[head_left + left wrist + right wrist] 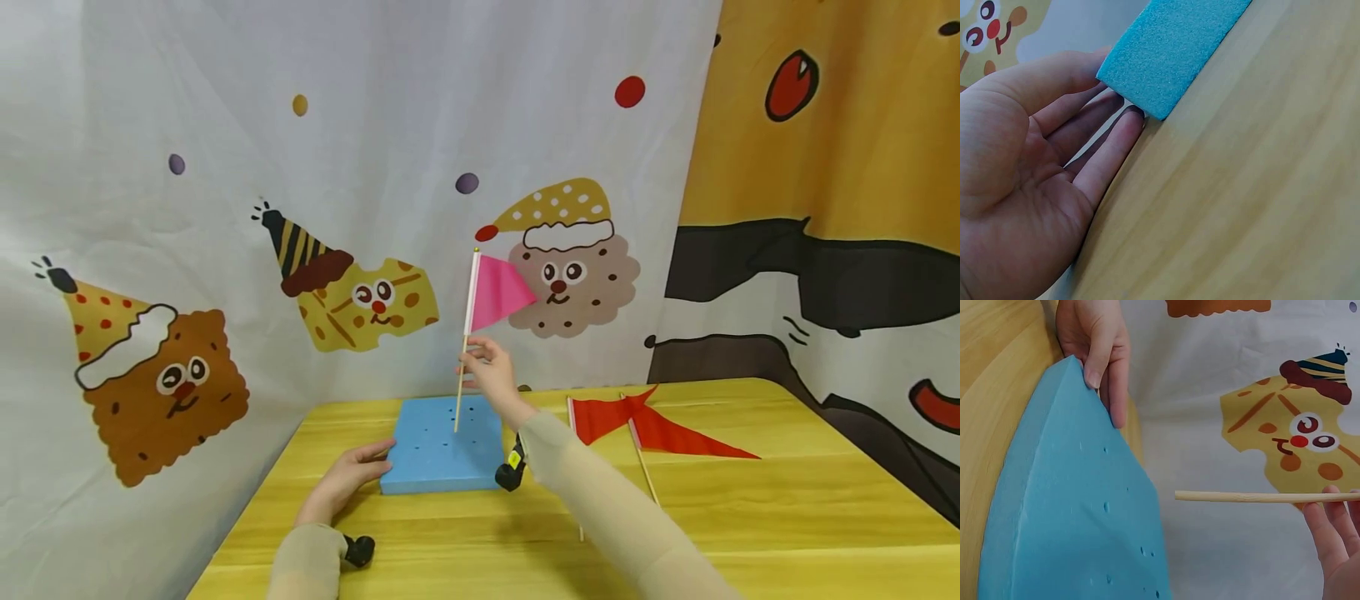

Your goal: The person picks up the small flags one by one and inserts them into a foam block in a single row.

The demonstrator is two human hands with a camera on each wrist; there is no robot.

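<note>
A pink pennant flag [501, 293] on a thin wooden stick stands nearly upright in my right hand [491, 371], which pinches the stick below the cloth. In the right wrist view the stick's bare lower end [1210, 496] hangs apart from the top of a blue foam block [442, 467]. Several small holes dot that top. My left hand [348, 475] touches the block's left side with fairly straight fingers; the left wrist view shows its fingertips [1127, 125] at the block's corner, low by the wood.
Two red pennant flags [600, 417] on sticks lie on the wooden table [825, 500] right of the block, partly behind my right sleeve. A white cloth [390, 100] with cartoon figures hangs behind the table and on its left.
</note>
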